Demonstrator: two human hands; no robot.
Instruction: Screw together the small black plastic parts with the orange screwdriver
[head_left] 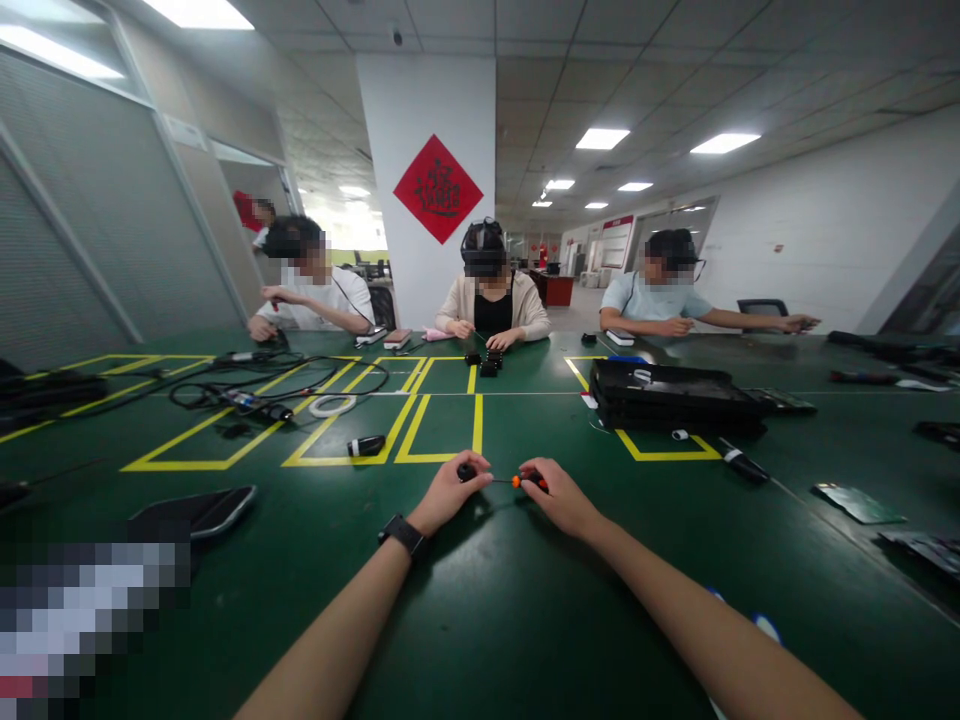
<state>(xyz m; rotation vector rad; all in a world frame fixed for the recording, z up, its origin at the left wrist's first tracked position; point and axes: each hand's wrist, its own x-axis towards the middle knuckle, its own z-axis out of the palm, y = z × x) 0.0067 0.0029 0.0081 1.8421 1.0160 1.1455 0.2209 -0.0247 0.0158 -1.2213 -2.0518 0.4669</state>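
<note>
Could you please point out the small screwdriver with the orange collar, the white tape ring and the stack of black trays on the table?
small screwdriver (517, 482): head view, on its orange collar.
white tape ring (332, 405): head view, on its near rim.
stack of black trays (667, 395): head view, on the top tray's surface.

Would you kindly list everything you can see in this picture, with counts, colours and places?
table: one, dark green, fills the foreground
tape outlines: several, yellow, across the table's middle
screwdriver: one, black and orange, between both hands
small part: one, black, at the left hand's fingertips
black case: one, right of centre
cables: a tangle, black, left
tape roll: one, white, beside the cables
capsule: one, black and white, on a yellow line
pouch: one, black, near left
people: three seated at the far edge, one more behind
wall sign: one, red diamond, on the pillar
watch: one, black, left wrist
left hand: holds the small part
right hand: holds the screwdriver
</note>
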